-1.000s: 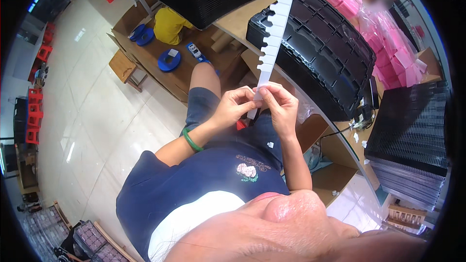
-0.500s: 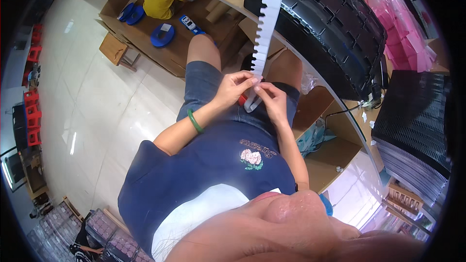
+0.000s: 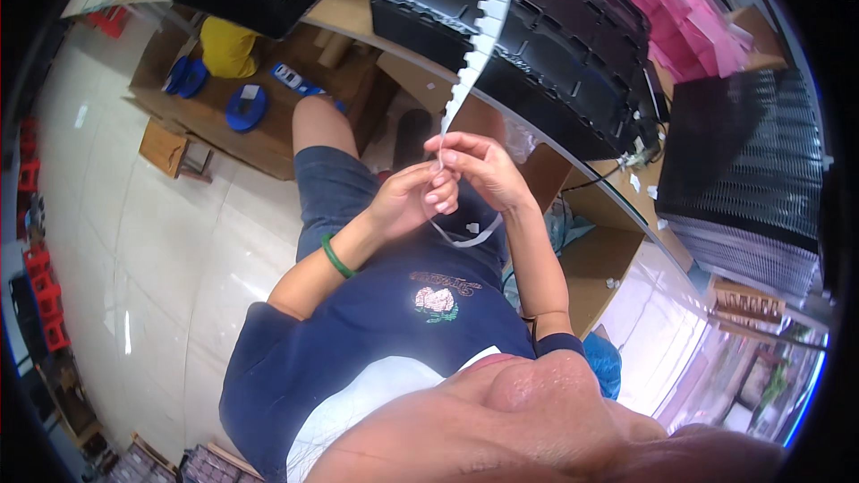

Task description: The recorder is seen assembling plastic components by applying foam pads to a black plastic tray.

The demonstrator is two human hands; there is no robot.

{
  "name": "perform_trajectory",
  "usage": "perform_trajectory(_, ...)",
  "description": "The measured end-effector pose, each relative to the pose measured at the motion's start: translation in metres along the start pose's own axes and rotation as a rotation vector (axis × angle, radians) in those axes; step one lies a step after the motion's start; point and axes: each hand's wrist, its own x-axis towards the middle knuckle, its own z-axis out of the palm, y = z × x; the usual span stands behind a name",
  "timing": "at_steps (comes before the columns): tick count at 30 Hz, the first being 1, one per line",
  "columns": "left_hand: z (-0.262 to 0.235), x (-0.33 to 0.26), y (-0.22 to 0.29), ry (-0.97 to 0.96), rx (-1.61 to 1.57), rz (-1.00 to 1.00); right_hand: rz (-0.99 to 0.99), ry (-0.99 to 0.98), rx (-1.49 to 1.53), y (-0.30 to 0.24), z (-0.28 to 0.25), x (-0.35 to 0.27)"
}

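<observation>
A long white strip with a row of notches along one edge (image 3: 484, 40) comes down from the upper edge to my hands above my lap. My left hand (image 3: 407, 201) is closed, its curled fingers pinching the strip's lower part. Just above and to the right, my right hand (image 3: 488, 172) also grips the strip between thumb and fingers, close against the left. Below the hands, a narrow pale tail of the strip bends in a loop over my dark shorts. A small white scrap (image 3: 472, 227) shows inside that loop. The exact pinch point is partly covered by my fingers.
Black moulded trays (image 3: 537, 45) stand on the bench ahead, with pink pieces in clear plastic (image 3: 662, 18) beyond. A tall stack of black trays (image 3: 743, 179) is on the right. At left are a wooden stool (image 3: 163, 148), blue reels (image 3: 246, 108) and a cardboard box.
My hands have closed together on the strip, the right now above the left. The loop below hangs wider. The view has shifted, so the bench and trays appear further left.
</observation>
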Motion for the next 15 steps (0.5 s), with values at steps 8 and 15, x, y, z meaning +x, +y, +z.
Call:
perform_trajectory(8,-0.001,0.000,-0.004,0.288,0.152,0.180,-0.182,0.281,-0.267,-0.011,-0.005,-0.028)
perform_trajectory(15,0.002,-0.001,-0.004,0.269,0.205,0.090,-0.376,0.687,-0.781,-0.137,-0.059,-0.103)
